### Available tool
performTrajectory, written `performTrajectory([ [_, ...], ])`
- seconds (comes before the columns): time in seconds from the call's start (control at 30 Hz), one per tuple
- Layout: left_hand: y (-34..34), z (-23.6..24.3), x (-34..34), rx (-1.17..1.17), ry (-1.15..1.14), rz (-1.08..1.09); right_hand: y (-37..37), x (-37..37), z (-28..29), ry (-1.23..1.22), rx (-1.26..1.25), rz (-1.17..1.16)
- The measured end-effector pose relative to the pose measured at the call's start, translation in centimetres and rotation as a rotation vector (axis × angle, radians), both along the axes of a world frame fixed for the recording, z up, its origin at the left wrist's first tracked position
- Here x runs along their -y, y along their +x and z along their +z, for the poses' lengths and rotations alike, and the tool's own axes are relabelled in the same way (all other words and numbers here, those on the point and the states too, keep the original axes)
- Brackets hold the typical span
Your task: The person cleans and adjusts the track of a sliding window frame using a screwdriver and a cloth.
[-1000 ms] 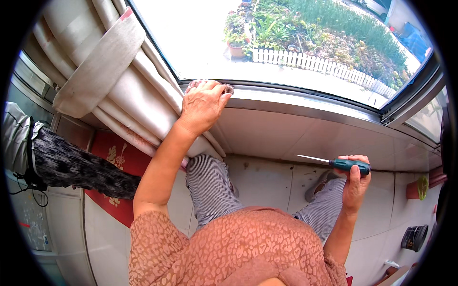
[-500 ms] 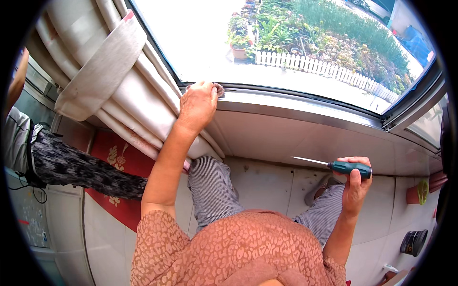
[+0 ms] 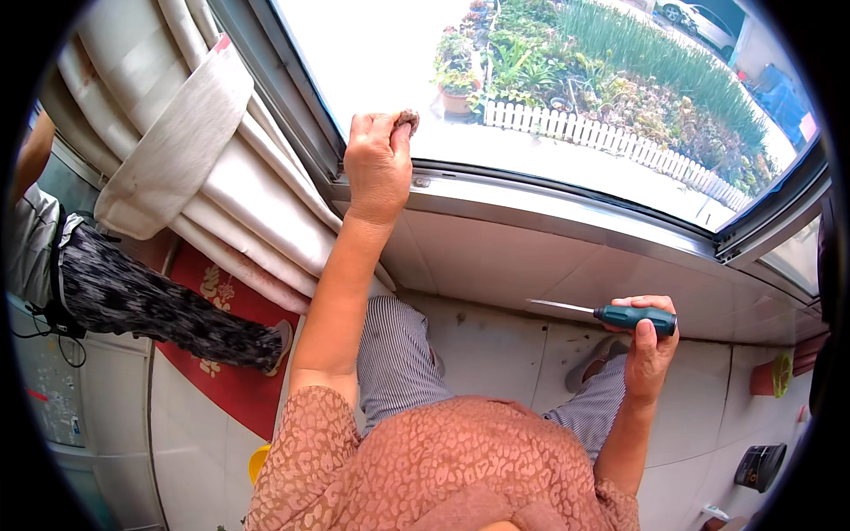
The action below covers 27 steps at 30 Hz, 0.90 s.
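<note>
A small brownish wad (image 3: 406,119) is pinched in the left hand (image 3: 378,164) at the window frame (image 3: 567,205), a screwdriver (image 3: 620,314) gripped in the right hand (image 3: 651,341); its exposed tip could likely scratch the sill.

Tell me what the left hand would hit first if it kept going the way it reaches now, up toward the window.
The left hand, closed on a small brownish wad, is already at the metal window frame. Straight on, it would probably meet the window pane first, though depth is unclear.
</note>
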<state>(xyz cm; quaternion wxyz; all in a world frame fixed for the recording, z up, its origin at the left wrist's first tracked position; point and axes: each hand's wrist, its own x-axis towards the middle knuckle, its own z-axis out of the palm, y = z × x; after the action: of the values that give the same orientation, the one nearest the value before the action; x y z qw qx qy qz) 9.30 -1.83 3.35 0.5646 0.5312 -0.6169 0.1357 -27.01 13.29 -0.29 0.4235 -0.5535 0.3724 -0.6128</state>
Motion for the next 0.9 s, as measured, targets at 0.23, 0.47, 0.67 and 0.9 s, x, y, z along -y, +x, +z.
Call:
performTrajectory([
  [0.23,0.0,0.0,-1.3,-0.169,0.146,-0.158,0.1,-0.6,0.8,0.009,0.016,-0.035],
  [0.47,0.4,-0.2,-3.4,0.132,0.485,-0.283,0.7,0.0,1.5,-0.028,-0.013,-0.01],
  [0.67,1.4,0.0,-4.9,0.183,0.474,-0.054,1.9,2.2,3.1,-0.107,-0.014,0.019],
  [0.9,2.7,-1.0,-6.2,0.01,0.348,0.116,5.9,6.2,5.7,-0.224,-0.03,0.098],
])
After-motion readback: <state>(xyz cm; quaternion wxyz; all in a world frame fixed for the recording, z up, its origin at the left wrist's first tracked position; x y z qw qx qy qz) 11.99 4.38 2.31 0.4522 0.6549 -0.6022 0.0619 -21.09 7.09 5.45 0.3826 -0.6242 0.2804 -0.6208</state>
